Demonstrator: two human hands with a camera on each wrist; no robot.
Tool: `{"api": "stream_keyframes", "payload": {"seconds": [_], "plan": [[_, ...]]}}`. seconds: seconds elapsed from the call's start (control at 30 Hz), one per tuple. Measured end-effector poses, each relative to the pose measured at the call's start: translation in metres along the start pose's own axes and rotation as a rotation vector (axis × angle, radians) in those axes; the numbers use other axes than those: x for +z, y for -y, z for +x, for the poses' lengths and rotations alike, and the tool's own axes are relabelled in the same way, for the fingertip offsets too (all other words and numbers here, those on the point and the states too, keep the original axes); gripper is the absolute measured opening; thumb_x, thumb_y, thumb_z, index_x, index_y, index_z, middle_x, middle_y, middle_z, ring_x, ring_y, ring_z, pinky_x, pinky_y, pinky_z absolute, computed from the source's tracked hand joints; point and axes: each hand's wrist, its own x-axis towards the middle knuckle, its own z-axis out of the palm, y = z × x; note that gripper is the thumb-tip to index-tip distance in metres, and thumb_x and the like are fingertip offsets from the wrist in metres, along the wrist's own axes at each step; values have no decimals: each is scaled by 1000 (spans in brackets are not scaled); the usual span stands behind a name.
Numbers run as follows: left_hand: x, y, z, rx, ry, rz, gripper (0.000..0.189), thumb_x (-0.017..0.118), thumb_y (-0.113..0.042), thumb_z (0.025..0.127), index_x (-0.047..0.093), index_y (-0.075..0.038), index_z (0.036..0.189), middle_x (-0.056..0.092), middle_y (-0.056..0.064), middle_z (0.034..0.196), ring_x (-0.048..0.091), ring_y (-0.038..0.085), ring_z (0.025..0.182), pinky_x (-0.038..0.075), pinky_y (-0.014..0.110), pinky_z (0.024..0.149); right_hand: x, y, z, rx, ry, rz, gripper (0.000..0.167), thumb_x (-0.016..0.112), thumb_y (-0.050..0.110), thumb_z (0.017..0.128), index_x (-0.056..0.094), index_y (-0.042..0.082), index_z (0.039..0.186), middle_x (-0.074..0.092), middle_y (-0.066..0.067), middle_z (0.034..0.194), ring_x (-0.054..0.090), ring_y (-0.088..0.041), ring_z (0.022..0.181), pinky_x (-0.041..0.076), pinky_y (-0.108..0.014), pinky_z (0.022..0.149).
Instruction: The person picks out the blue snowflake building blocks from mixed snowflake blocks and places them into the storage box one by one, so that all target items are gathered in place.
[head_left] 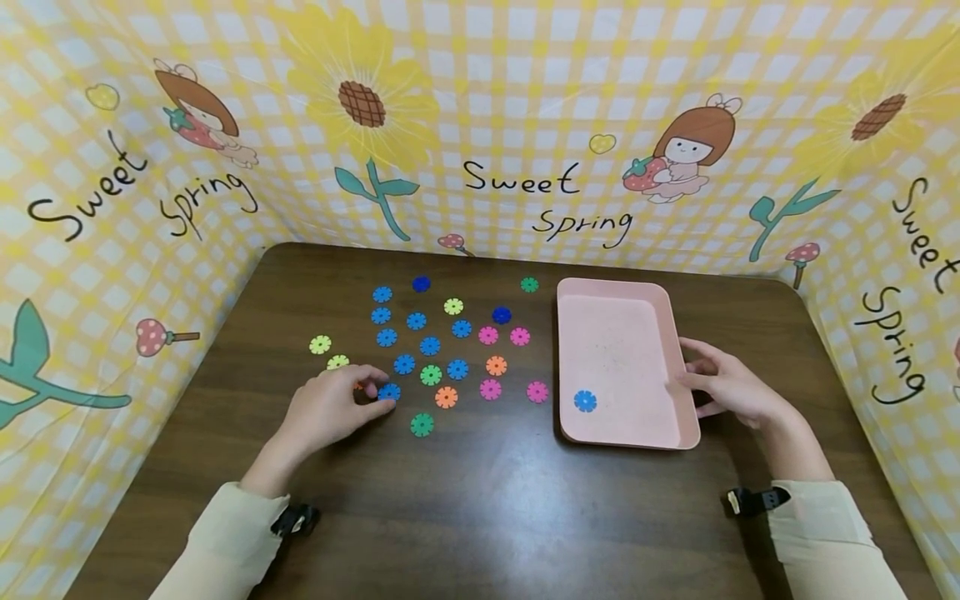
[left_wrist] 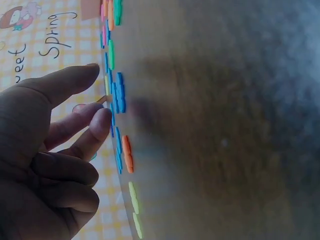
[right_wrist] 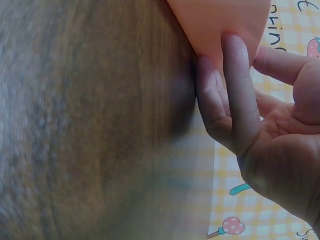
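My left hand (head_left: 326, 406) hovers low over a blue notched disc (head_left: 389, 392), thumb and index finger apart on either side of it. In the left wrist view the thumb (left_wrist: 75, 82) and fingertips stand apart, with blue discs (left_wrist: 120, 92) lying flat just past the gap. An orange disc is partly hidden behind the hand in the head view. My right hand (head_left: 731, 385) holds the right rim of a pink tray (head_left: 626, 333). Two of its fingers (right_wrist: 235, 75) press on the tray's outer wall (right_wrist: 215, 25). One blue disc (head_left: 585, 402) lies inside the tray.
Several loose notched discs, including pink (head_left: 491, 389), orange (head_left: 446, 397), green (head_left: 422, 425) and yellow (head_left: 320, 344) ones, spread left of the tray on the brown table (head_left: 480, 517). A checked cloth (head_left: 495, 92) surrounds the table's back and sides.
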Motion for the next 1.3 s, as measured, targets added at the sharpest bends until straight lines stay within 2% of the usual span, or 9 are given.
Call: {"api": "stream_keyframes", "payload": {"seconds": [0.2,0.37,0.57,0.83,1.07,1.3], "plan": [[4,3,0,-4,53,56,36,84,-42,88,77,-19,114,65,-9,92,58,10,72,47,36,58,-1,-1,0,6,-14,-5,78,62,13,105,15,5,166,48,-39,136,70,-24,95,61,-51,71],[5,3,3,-2,56,85,31,85,-41,87,76,-20,108,65,-10,90,59,10,73,48,38,59,0,-2,0,9,-19,-2,77,63,13,104,16,6,166,49,-39,136,70,-25,96,61,-51,71],[6,2,4,-3,56,73,20,85,-37,88,75,-23,98,65,-11,87,60,10,73,49,38,59,0,-1,1,15,-24,-2,77,62,12,104,17,6,166,50,-37,134,70,-24,95,61,-51,71],[8,0,6,-16,44,78,35,82,-37,91,71,-15,115,61,-11,84,53,10,62,43,35,54,-1,-3,1,17,-18,9,78,63,13,104,15,6,166,48,-39,137,71,-24,96,61,-51,72],[7,-1,8,-37,72,64,26,82,-37,91,72,-18,106,59,-9,82,52,12,64,42,35,54,-1,-2,0,14,-19,6,78,62,13,104,15,6,166,50,-38,137,71,-24,96,61,-51,72],[6,-3,9,-45,81,56,27,85,-36,88,70,-18,103,64,-6,91,56,14,72,45,37,58,-1,-2,0,22,-16,12,78,62,15,105,14,7,166,49,-37,138,71,-24,96,61,-51,73]]}}
